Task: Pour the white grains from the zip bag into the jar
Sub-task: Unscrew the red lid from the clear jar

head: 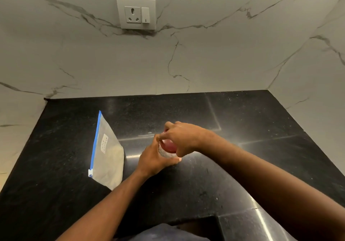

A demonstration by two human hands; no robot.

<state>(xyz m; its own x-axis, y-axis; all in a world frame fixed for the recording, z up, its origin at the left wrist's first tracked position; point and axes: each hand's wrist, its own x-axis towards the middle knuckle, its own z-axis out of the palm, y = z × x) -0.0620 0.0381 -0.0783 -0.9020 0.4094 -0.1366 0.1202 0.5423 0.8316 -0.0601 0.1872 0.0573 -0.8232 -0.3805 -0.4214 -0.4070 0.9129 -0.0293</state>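
Note:
A clear jar point(166, 153) with a red lid point(169, 146) stands on the black counter point(242, 121), mostly hidden by my hands. My left hand point(155, 159) wraps around the jar's body from the near left. My right hand point(182, 138) sits on top, fingers closed around the red lid. To the left lies a clear zip bag point(109, 158) of white grains with a blue zip strip, a white slider at its near end and a small white label; it is untouched.
Marble-patterned walls enclose the counter at the back and on both sides. A white socket with switch point(136, 13) sits on the back wall. The counter's front edge has a notch near my body at the bottom.

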